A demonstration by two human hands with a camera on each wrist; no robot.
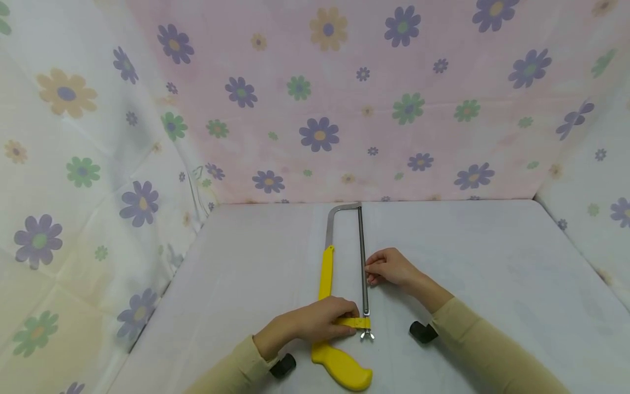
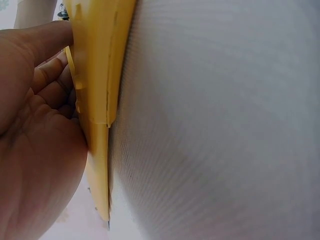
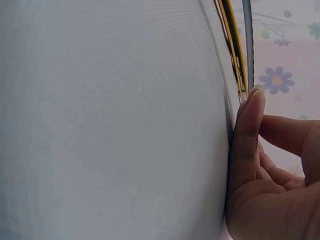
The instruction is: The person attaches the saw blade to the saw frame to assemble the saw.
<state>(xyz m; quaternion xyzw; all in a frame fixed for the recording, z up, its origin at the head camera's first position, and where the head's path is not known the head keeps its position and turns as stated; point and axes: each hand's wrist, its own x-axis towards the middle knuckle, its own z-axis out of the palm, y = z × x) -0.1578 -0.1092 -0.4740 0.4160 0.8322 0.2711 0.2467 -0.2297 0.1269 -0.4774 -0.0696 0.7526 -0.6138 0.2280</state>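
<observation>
A hacksaw with a yellow frame (image 1: pixel 326 273) and a yellow handle (image 1: pixel 346 371) lies on the white table, its grey metal bow (image 1: pixel 330 227) toward the back. Its dark, narrow blade (image 1: pixel 362 246) runs along the right side, above a silver wing nut (image 1: pixel 367 335). My left hand (image 1: pixel 320 319) grips the yellow crosspiece near the wing nut, thumb on the near side. In the left wrist view, the yellow frame (image 2: pixel 95 75) stands beside that palm. Thumb and forefinger of my right hand (image 1: pixel 391 266) pinch at the middle of the blade; the exact contact is partly hidden.
White cloth covers the table (image 1: pixel 246 262). Flower-patterned curtains (image 1: pixel 320 98) rise at the back and both sides. Black devices are worn at the left wrist (image 1: pixel 283 365) and right wrist (image 1: pixel 422 331).
</observation>
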